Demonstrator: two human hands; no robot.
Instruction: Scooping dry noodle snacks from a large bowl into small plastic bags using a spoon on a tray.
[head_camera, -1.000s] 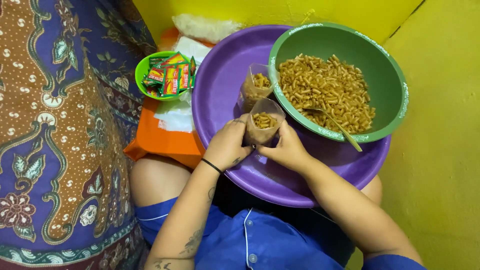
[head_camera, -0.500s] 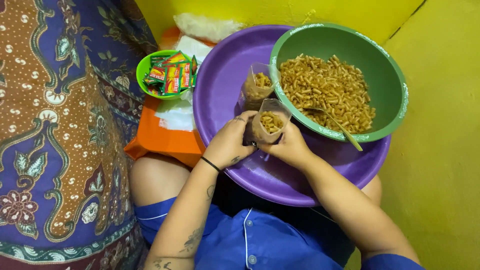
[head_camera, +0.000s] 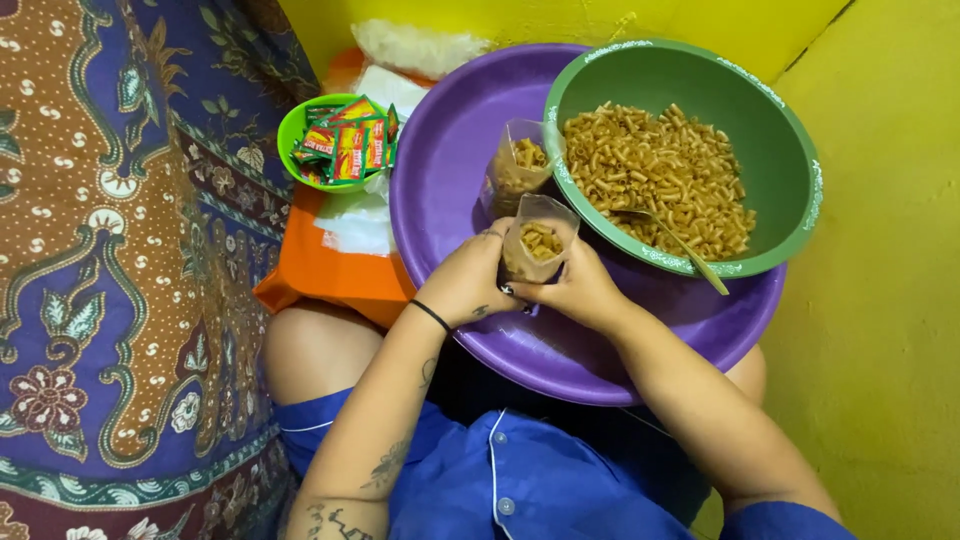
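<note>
Yellow walls (head_camera: 880, 300) close in on the right and along the top, and a patterned cloth (head_camera: 110, 280) of brown, purple and blue fills the left side. At the middle, a small clear plastic bag (head_camera: 538, 250) partly filled with fried macaroni pieces stands upright on a wide purple basin (head_camera: 450, 170) that rests on the person's lap. Both hands hold this bag at its lower half: the left hand (head_camera: 465, 282) wraps it from the left with fingers curled round it, a thin black band on the wrist, and the right hand (head_camera: 578, 290) presses it from the right, fingers closed on the plastic. The bag's mouth is open at the top.

Just behind it, touching or nearly touching, a second filled clear bag (head_camera: 518, 172) leans against the rim of a green bowl (head_camera: 790, 150). That bowl sits inside the purple basin on its right half and holds a heap of the same macaroni (head_camera: 650, 170), with a spoon (head_camera: 680, 245) lying in it, handle pointing over the near rim.

Left of the basin, a small green bowl (head_camera: 288, 135) holds red, green and yellow seasoning sachets (head_camera: 345, 145). It stands beside an orange bag (head_camera: 330, 270) with white plastic (head_camera: 360, 215) on top. A blue shirt (head_camera: 520, 480) shows at the bottom.
</note>
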